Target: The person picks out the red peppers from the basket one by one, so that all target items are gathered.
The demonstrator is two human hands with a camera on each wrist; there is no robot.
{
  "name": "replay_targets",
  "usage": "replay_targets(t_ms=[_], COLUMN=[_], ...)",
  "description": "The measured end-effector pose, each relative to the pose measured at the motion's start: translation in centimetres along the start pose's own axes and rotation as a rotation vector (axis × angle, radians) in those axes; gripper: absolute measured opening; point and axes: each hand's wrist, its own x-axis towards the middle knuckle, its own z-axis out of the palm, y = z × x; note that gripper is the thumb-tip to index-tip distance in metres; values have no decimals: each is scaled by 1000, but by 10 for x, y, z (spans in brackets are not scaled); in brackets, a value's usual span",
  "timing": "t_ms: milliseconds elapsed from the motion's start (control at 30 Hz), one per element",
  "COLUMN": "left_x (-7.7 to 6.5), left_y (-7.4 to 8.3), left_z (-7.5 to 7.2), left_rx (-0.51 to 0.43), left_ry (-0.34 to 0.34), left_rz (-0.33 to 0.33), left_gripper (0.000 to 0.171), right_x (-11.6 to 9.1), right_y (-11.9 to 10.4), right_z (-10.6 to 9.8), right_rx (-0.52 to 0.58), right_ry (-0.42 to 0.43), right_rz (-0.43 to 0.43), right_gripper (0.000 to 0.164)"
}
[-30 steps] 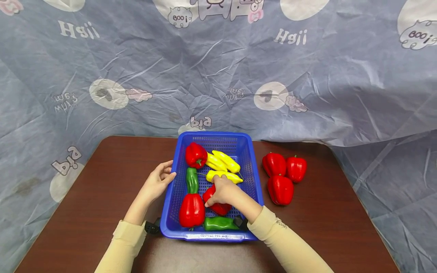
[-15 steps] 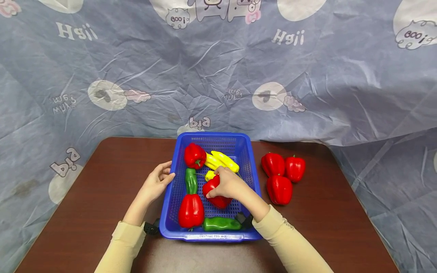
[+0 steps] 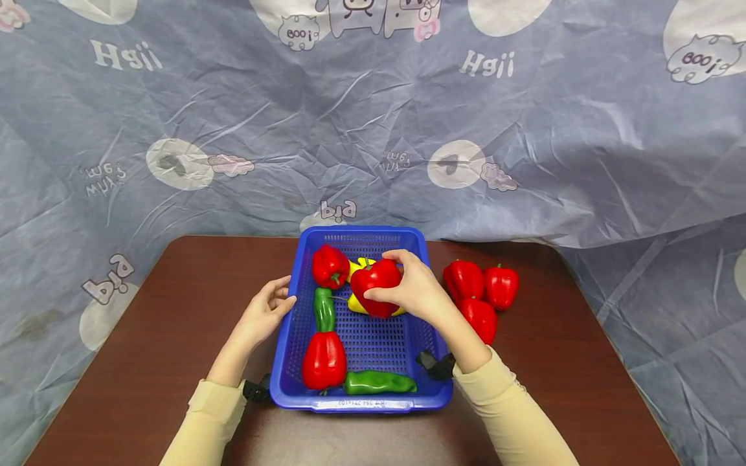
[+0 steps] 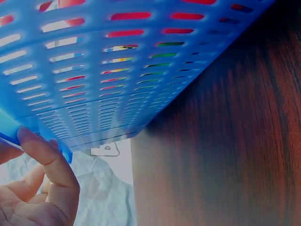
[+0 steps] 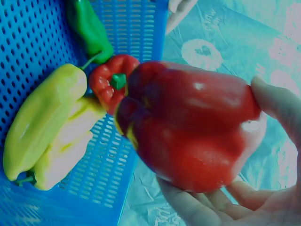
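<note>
Plainly, basket [image 3: 361, 230] on brown table [image 3: 180, 310], wrinkled cloth [image 3: 338, 129] behind.

Yellow peppers [image 3: 357, 305] partly behind held pepper [image 3: 373, 278]

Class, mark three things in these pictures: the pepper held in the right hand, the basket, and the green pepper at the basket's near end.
Held pepper [image 5: 197, 127]: right wrist view, on its red side.
Basket [image 3: 408, 403]: head view, on its near rim.
Green pepper [image 3: 379, 382]: head view, mid-body.

Shines evenly in the head view, glares pale off the near tabletop [image 3: 344, 441], tints the right wrist view's fabric backdrop [image 5: 225, 28] teal.
</note>
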Motion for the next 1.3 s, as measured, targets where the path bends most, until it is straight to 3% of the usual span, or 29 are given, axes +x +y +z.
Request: replay_targets(t_ms=[233, 500, 833, 1300], left_x=[0, 0, 0, -2], left_y=[-1, -1, -1, -2], left_z=[1, 2, 0, 0], left_rx=[6, -2, 5, 0], left_ry=[4, 3, 5, -1], left_rz=[6, 4, -2, -4], left_gripper=[53, 52, 53, 53], right_x=[-2, -7, -23, -51], right_y=[9, 22, 41, 99], right_z=[-17, -45, -81, -115], right_rx=[110, 321, 356, 317], right_ry=[98, 156, 266, 376], right_rz=[-1, 28, 84, 118], right_gripper=[77, 80, 78, 77])
